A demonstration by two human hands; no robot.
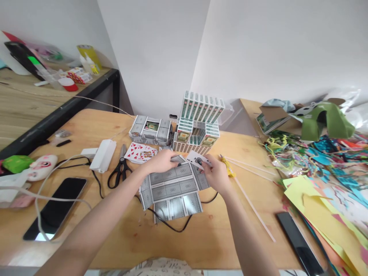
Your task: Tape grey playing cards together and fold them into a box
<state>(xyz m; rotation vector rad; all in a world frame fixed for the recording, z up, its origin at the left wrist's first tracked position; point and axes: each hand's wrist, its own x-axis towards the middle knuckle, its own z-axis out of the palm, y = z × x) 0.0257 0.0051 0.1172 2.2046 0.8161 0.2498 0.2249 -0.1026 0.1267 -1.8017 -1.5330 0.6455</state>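
1. Fingers of the right hand point(216, 175) pinch a face-up card point(197, 160) by its near edge, just above the far right corner of a sheet of joined cards point(172, 184).
2. Left hand point(161, 161) lies curled, knuckles up, on the far edge of that sheet; whether it grips anything I cannot tell.
3. Sheet is made of grey-backed cards, tilted up off the table point(201, 237), with a second row point(177, 207) of glossier cards along its near side. A black cable point(172, 227) runs under it.
4. Just left of the left hand lies a fan of red-suited cards point(140, 152), then scissors point(120, 171) and a white adapter point(102, 155).
5. Beyond the hands stands a card-box tower point(198, 124), with a low card tray point(151, 130) to its left.
6. White sticks point(253, 205) lie right of the right hand, with a yellow glue bit point(228, 166) touching the hand's far side.
7. Phone point(56, 207) lies far left; coloured paper point(324, 191) is heaped far right.
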